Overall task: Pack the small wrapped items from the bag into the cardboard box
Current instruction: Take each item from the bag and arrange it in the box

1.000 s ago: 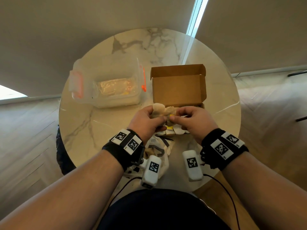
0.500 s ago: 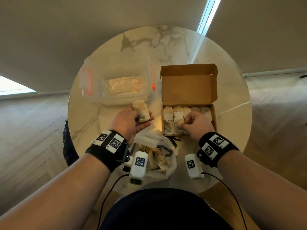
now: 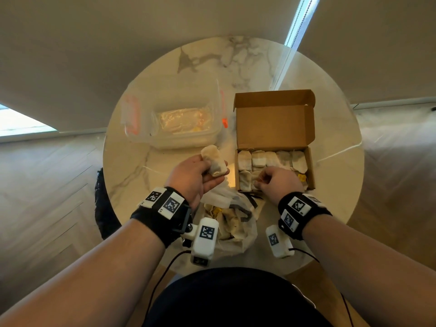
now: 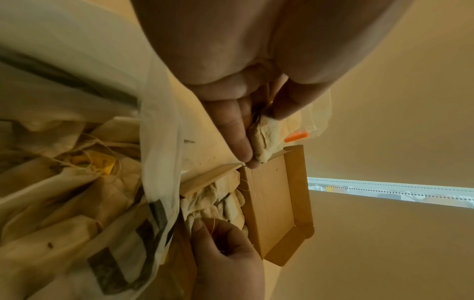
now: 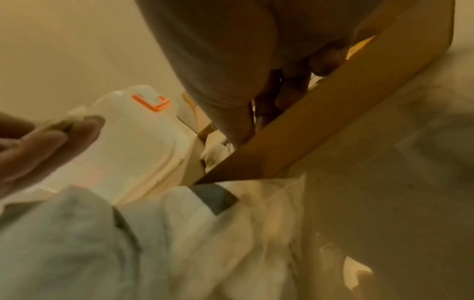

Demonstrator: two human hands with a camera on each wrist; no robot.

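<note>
A small, pale, paper-wrapped packet (image 3: 213, 161) is pinched between the thumb and curled fingers of the left hand (image 3: 192, 179), held above the round marble-patterned table (image 3: 132, 166) just left of the open brown cardboard box (image 3: 274, 140). The packet's long axis runs away from the person, tilted slightly leftward, roughly parallel to the wrapped packets (image 3: 271, 159) already standing in a row along the box's far side. The box therefore lies to the right of the held packet and very near it. The right hand (image 3: 277, 182) is the nearer hand to the box: it sits over the box's near row, fingers curled inward, apparently pinching a packet or its string there, though exactly what it grips cannot be told. The remaining gap appears to be in the near row, partly hidden under this hand. The crumpled translucent white plastic bag (image 3: 233, 223), holding more packets, lies close to the person between the two wrists. A clear plastic container with orange clips (image 3: 179, 121) stands left of the box.
</note>
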